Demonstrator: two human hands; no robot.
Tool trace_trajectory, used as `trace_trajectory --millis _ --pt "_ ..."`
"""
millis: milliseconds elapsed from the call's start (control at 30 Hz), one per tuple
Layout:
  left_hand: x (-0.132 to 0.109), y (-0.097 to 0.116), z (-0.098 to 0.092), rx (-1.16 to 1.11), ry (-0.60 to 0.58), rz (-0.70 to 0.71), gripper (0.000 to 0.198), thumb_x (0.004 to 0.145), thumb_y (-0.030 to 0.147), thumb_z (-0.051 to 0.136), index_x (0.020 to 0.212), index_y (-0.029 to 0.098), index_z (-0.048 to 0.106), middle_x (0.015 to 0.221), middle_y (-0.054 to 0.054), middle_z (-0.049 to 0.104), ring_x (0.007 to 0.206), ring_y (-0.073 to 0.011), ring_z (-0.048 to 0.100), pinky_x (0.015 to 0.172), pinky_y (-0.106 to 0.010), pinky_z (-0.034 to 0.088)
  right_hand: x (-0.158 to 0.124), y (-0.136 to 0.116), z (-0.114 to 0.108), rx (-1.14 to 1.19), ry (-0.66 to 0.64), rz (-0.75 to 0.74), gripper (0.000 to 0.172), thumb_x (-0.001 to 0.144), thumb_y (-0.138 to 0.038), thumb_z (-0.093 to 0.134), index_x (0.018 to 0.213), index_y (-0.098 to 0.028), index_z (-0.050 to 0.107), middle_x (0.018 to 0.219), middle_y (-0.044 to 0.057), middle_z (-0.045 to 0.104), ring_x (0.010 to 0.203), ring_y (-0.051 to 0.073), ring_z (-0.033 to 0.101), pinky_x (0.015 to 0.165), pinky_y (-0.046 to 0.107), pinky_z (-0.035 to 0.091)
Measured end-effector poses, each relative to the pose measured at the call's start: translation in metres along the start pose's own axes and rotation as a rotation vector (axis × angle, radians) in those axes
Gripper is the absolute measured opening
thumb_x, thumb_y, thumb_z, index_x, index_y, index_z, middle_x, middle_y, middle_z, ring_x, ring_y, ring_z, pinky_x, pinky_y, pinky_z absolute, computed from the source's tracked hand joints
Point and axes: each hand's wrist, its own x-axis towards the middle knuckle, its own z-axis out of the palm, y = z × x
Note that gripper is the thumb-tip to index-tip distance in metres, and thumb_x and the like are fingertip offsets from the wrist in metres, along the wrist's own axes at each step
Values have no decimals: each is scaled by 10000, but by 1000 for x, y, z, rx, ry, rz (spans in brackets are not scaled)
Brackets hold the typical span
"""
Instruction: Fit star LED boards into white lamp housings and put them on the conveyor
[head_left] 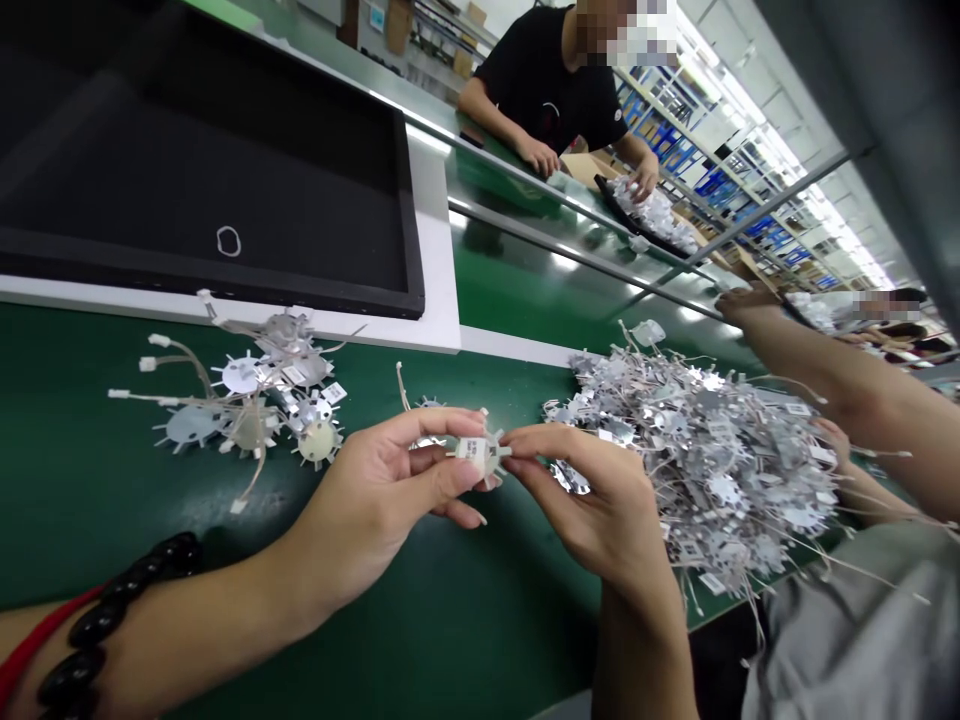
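Between my hands, above the green table, is a small silvery disc with tabs round its rim and a white printed label [472, 449]. My left hand [390, 480] pinches it between thumb and fingers, the label facing up. The thumb and forefinger of my right hand [592, 490] close on one of its tabs from the right. Fingers hide part of the disc. Behind my left hand, another tabbed disc [429, 404] with a wire lies partly covered. To the left rests a small group of tabbed metal discs [247, 375] with wires and white connectors.
A large heap of wired metal discs [705, 450] covers the table at right. A black tray [416, 250] stands on a white board [442, 290] at upper left. A co-worker's arm [840, 380] reaches in at right. Another person [555, 90] handles parts across the green table [300, 640].
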Motion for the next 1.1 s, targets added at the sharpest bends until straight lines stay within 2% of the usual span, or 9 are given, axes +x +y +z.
trace_trajectory --millis 133,400,567,700,800,933,1100 --pt "2 1 1 8 51 -9 156 800 214 890 940 240 826 1067 -19 775 794 -124 742 637 -169 672 1 2 1 2 -54 3 165 934 -80 642 938 -234 703 900 15 812 811 173 780 750 286 624" --pt "2 3 0 27 52 -32 147 788 234 900 921 236 838 1209 -29 744 757 -88 743 733 -145 643 0 8 3 -111 -68 -13 177 966 -66 573 952 -202 685 884 44 767 831 176 737 755 292 592" --pt "2 0 0 54 48 -5 82 820 269 871 889 231 848 1194 -37 736 942 -146 733 796 -173 650 0 7 2 -125 -57 32 116 956 -102 613 931 -203 663 880 38 762 836 176 736 766 291 579" --pt "1 2 2 41 41 4 59 821 233 865 871 215 839 979 -16 765 827 -115 729 732 -139 641 1 2 -1 -33 -38 120 67 944 -163 648 939 -229 651 958 41 775 907 194 748 813 315 585" --pt "1 4 3 30 41 -2 83 818 185 863 870 216 807 835 14 749 726 -98 720 651 -122 628 -1 -3 -6 63 -24 182 114 960 -184 622 1046 -246 663 1055 46 781 982 199 749 852 315 593" --pt "1 3 2 6 36 0 191 796 182 883 937 234 764 905 44 711 686 -86 721 608 -142 639 -4 -7 -10 123 -85 176 231 960 -196 619 1169 -261 693 1107 37 794 1005 202 756 877 308 605" --pt "2 0 0 -36 -8 -25 196 816 170 868 952 197 729 901 33 714 692 -95 735 627 -169 657 -4 -5 -11 149 -106 158 264 918 -222 715 1176 -278 724 1027 11 818 888 192 776 816 287 628"
